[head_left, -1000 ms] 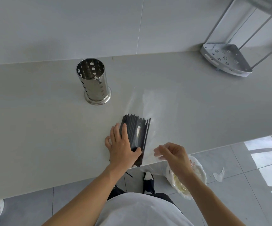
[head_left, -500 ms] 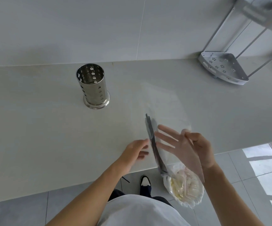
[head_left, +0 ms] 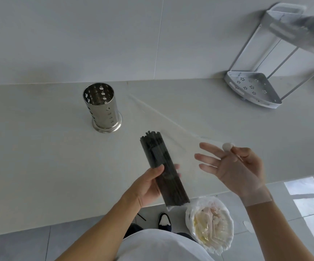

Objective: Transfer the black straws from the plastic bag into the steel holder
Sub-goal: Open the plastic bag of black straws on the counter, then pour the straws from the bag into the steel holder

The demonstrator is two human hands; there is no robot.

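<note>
While the counter [head_left: 39, 166] a second ago carried the bundle flat under the left palm, it now carries only the steel holder [head_left: 103, 108], which stands upright and looks empty, well apart from both hands toward the back left. At the far right corner sits a white corner rack [head_left: 254, 89], and below the counter's front edge a bin lined with a white bag [head_left: 210, 225] rests on the floor.

Up off the counter now is the clear plastic bag [head_left: 171, 132], stretched in the air between the two hands, its loose open end trailing back toward the wall. The right hand [head_left: 235, 166] is inside that open end, fingers spread and straight, with the film drawn over its wrist; its grip closes on nothing. The left hand [head_left: 148, 185] has its grip curled around the black straws [head_left: 161, 166] through the film near their middle, thumb on top.

Those straws lie at the closed end of the bag, tilted with their tips toward the holder. Judging from this, the right hand is reaching in to draw them out, so no straw has been transferred yet.
</note>
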